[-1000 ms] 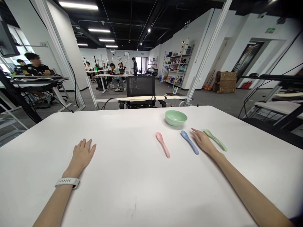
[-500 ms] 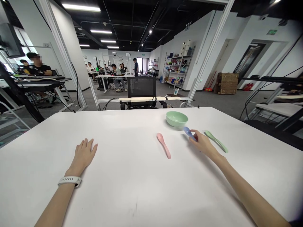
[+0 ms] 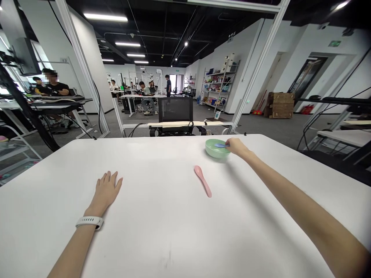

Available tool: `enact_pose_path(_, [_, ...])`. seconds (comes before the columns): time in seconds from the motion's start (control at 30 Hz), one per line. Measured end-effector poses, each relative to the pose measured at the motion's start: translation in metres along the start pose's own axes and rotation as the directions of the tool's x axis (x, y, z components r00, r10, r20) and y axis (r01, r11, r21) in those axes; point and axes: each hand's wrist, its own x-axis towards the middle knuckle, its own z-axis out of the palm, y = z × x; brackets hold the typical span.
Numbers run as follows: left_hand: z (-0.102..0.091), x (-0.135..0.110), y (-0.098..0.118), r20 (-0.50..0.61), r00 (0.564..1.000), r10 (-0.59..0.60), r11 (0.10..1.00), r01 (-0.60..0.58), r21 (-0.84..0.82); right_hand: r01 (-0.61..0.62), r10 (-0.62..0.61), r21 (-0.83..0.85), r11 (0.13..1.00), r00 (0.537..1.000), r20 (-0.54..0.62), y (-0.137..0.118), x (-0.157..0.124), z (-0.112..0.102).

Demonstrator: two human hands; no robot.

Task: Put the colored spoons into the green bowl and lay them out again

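Note:
A green bowl (image 3: 216,153) stands near the table's far edge. My right hand (image 3: 237,146) is at its right rim, fingers closed round the handle of a blue spoon (image 3: 220,145). The spoon's head is over or inside the bowl; I cannot tell whether it touches the bottom. In front of the bowl a pink spoon (image 3: 203,180) lies on the white table (image 3: 150,216), its handle towards me. My left hand (image 3: 106,190) lies palm down on the left of the table, fingers apart, holding nothing. The green spoon is hidden behind my right arm.
A metal frame post (image 3: 257,69) rises beyond the table's far right. Behind the far edge is a black office chair (image 3: 175,110). Several people sit at desks farther back, and a shelf rack (image 3: 218,87) stands against the wall.
My right hand has carried the blue spoon up and away from me, from the table in front of the bowl to the bowl. My arm now covers the green spoon. My left hand stays put.

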Motion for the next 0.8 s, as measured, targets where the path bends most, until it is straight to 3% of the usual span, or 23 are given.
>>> enact_pose_path(0.23, [0.003,0.0,-0.001,-0.003,1.0,-0.002,1.0,0.002,0.004,-0.062,0.064,-0.046,0.997,0.996,0.057,-0.014,0.01,0.013])
enact_pose_path(0.4, [0.003,-0.001,0.0,-0.009,1.0,-0.013,1.0,0.013,0.026,-0.059,0.058,-0.028,0.998,0.998,-0.006,-0.012,-0.001,0.005])
enact_pose_path(0.5, [0.001,-0.002,0.001,0.002,1.0,-0.018,0.999,0.018,0.038,-0.031,0.035,0.025,0.999,0.986,-0.161,0.003,-0.024,0.003])
enact_pose_path(0.63, [-0.001,-0.002,0.002,0.017,1.0,-0.016,0.999,0.015,0.048,0.067,0.023,0.176,0.982,0.886,-0.463,0.043,-0.068,0.022])
enact_pose_path(0.73, [0.0,-0.001,0.0,0.016,1.0,-0.004,0.999,0.003,0.047,0.043,0.085,0.236,0.971,0.859,-0.504,0.071,-0.1,0.05])
enact_pose_path(0.8, [0.002,0.0,-0.002,-0.005,1.0,0.007,0.999,-0.006,0.044,0.001,0.118,0.264,0.965,0.893,-0.434,0.081,-0.118,0.07])
